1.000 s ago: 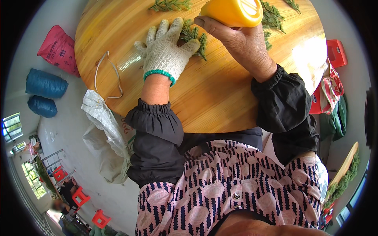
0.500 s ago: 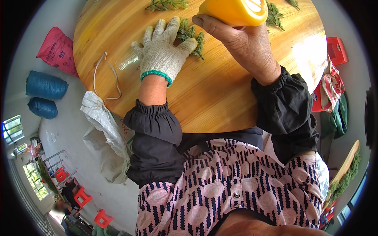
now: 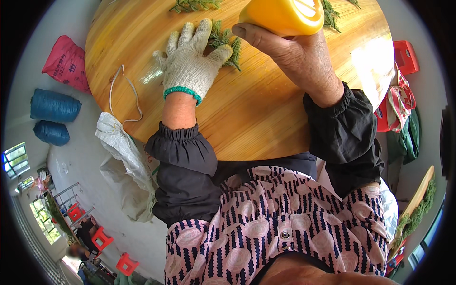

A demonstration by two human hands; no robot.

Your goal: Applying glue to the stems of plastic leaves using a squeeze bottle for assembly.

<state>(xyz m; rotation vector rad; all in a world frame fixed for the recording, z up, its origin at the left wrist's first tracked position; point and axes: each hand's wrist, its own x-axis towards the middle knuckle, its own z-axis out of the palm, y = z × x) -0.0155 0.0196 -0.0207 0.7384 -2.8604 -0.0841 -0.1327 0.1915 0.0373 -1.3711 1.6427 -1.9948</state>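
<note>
A left hand in a white knit glove with a green cuff [image 3: 190, 64] lies palm down on a round, pale, glossy wooden bench [image 3: 247, 118], its fingers spread and loose, clenched around nothing. The thumb reaches over a small green needle-leaved sprig [image 3: 233, 57], which lies on the wood just beside the index finger; whether the thumb presses on it cannot be told from this angle.

To the right, a bare right hand [image 3: 306, 61] grasps a rounded, glossy yellow plastic container [image 3: 280, 16] above the bench, thumb along the near side, the other fingers mostly hidden behind it. The container is tilted, its ridged end turned toward the viewer, its far end cut off by the upper edge of the frame. Another green sprig [image 3: 194, 5] lies beyond the gloved hand, and a third green sprig [image 3: 331, 18] shows beside the container.

Black elasticated fabric sleeves [image 3: 183, 152] cover both forearms above a pink-and-navy patterned shirt [image 3: 256, 228]. At the bench's left edge, a thin white cord [image 3: 137, 97] curves in a loop near a crumpled white plastic sack [image 3: 118, 135]. Farther left sit a bright pink sack [image 3: 66, 64] and two dark blue plastic bundles [image 3: 55, 105]; a red plastic stool [image 3: 405, 57] stands at right.
</note>
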